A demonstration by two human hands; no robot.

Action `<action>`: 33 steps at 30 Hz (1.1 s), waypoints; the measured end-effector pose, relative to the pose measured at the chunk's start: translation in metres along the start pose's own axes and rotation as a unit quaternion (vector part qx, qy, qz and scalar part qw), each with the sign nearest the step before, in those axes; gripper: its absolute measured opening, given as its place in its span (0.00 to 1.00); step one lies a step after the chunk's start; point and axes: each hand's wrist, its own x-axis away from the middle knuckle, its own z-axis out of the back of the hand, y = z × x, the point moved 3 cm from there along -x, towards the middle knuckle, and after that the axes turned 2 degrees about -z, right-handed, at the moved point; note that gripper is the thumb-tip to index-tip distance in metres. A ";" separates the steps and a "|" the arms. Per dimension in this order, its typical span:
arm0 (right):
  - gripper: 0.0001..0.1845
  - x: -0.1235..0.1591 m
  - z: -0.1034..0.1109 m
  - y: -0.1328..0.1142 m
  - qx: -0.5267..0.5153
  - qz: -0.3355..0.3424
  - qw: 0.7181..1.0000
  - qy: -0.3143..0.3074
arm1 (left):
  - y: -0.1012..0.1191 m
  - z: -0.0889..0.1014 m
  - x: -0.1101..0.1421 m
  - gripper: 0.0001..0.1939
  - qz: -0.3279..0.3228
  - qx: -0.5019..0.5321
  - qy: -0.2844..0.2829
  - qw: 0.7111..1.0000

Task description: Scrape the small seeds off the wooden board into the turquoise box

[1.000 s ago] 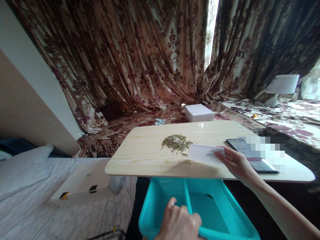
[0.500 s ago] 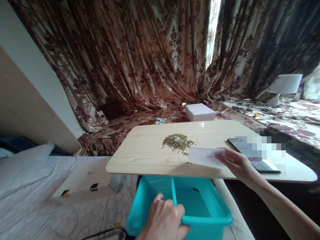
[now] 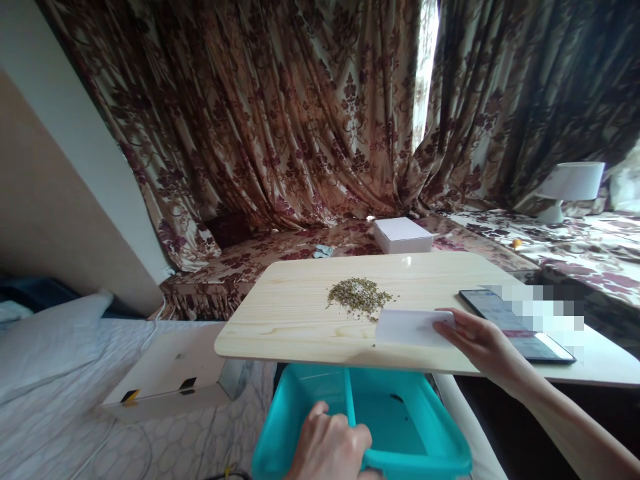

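Note:
A white sheet of stiff paper or card (image 3: 407, 327) is pinched by its right end in my right hand (image 3: 480, 340), low over the wooden tabletop (image 3: 280, 320). Just beyond its left end lies a loose pile of small green and pale grains (image 3: 357, 295). Below the front edge of the table, my left hand (image 3: 333, 443) is wrapped around the near rim of a turquoise plastic bin (image 3: 420, 460), by its divider. One small dark bit shows in the right compartment of the bin.
A tablet (image 3: 520, 327), partly blurred out, lies at the table's right. Behind the table are a white box (image 3: 403, 233) and a light-blue cloth (image 3: 323, 251). A white case (image 3: 170, 367) rests on the bed at left. A lamp (image 3: 573, 183) stands far right.
The view has tilted slightly upward, so everything sits lower. The card has shifted a little beside the pile. A second dark speck now shows in the bin. My left hand keeps its grip.

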 end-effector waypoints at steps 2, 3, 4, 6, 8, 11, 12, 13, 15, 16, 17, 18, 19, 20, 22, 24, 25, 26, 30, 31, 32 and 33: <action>0.18 -0.005 -0.006 0.003 0.000 0.007 1.000 -0.003 | -0.002 -0.001 0.000 0.11 0.000 0.004 0.008 1.000; 0.18 -0.006 -0.009 0.004 0.004 0.008 1.000 -0.009 | -0.003 -0.001 0.000 0.12 0.000 0.006 0.014 1.000; 0.18 -0.006 -0.011 0.003 0.007 0.009 1.000 -0.016 | -0.003 -0.001 0.000 0.12 -0.001 0.009 0.018 1.000; 0.18 -0.003 -0.014 0.001 0.014 0.007 0.999 -0.034 | -0.004 -0.002 0.000 0.12 -0.001 0.011 0.015 1.000; 0.18 0.002 -0.014 -0.003 0.016 -0.006 0.998 -0.062 | -0.004 -0.002 0.000 0.12 0.001 0.010 0.003 1.000; 0.18 0.005 -0.007 -0.004 0.017 -0.020 0.998 -0.057 | -0.001 -0.001 0.000 0.12 0.008 0.013 0.006 1.000; 0.19 0.004 -0.003 -0.003 0.016 -0.017 0.999 -0.033 | 0.000 0.000 0.000 0.12 0.008 0.014 0.009 1.000; 0.19 0.001 0.001 0.000 0.018 -0.012 1.000 -0.002 | 0.000 0.000 0.000 0.12 0.008 0.015 0.010 1.000; 0.20 -0.005 0.008 0.007 0.027 -0.006 0.998 0.058 | 0.001 -0.001 -0.001 0.12 0.005 0.013 0.008 1.000; 0.20 -0.008 0.009 0.011 0.035 -0.004 0.996 0.078 | 0.001 -0.002 -0.001 0.12 0.003 0.013 0.005 1.000; 0.20 -0.012 0.010 0.015 0.042 -0.004 0.995 0.091 | 0.002 -0.003 -0.002 0.12 0.001 0.012 0.003 1.000; 0.19 -0.015 0.010 0.018 0.049 -0.004 0.994 0.096 | 0.002 -0.003 -0.002 0.12 -0.001 0.011 0.004 1.000; 0.18 -0.017 0.009 0.020 0.054 -0.002 0.994 0.095 | 0.002 -0.004 -0.003 0.12 -0.001 0.011 0.005 1.000; 0.17 -0.019 0.007 0.022 0.056 0.001 0.994 0.090 | 0.002 -0.004 -0.003 0.12 -0.002 0.010 0.006 1.000; 0.16 -0.022 0.002 0.022 0.056 0.004 0.995 0.076 | 0.002 -0.004 -0.003 0.12 -0.004 0.008 0.007 1.000; 0.15 -0.025 -0.003 0.020 0.058 0.004 0.996 0.066 | 0.003 -0.003 -0.003 0.12 -0.002 0.006 0.006 1.000; 0.14 -0.026 -0.005 0.019 0.061 0.004 0.996 0.064 | 0.003 -0.003 -0.003 0.12 -0.002 0.006 0.006 1.000; 0.14 -0.027 -0.006 0.017 0.063 0.005 0.996 0.064 | 0.004 -0.002 -0.003 0.11 0.000 0.006 0.006 1.000; 0.13 -0.030 -0.006 0.015 0.072 0.013 0.994 0.081 | 0.004 -0.001 -0.002 0.11 0.000 0.010 0.008 1.000; 0.14 -0.030 -0.004 0.016 0.072 0.015 0.993 0.087 | 0.004 -0.001 -0.002 0.11 0.000 0.009 0.007 1.000; 0.14 -0.030 -0.003 0.017 0.072 0.017 0.993 0.093 | 0.004 -0.002 -0.002 0.12 0.001 0.007 0.005 1.000; 0.15 -0.029 -0.001 0.018 0.071 0.018 0.993 0.097 | 0.004 -0.002 -0.002 0.12 0.002 0.005 0.002 1.000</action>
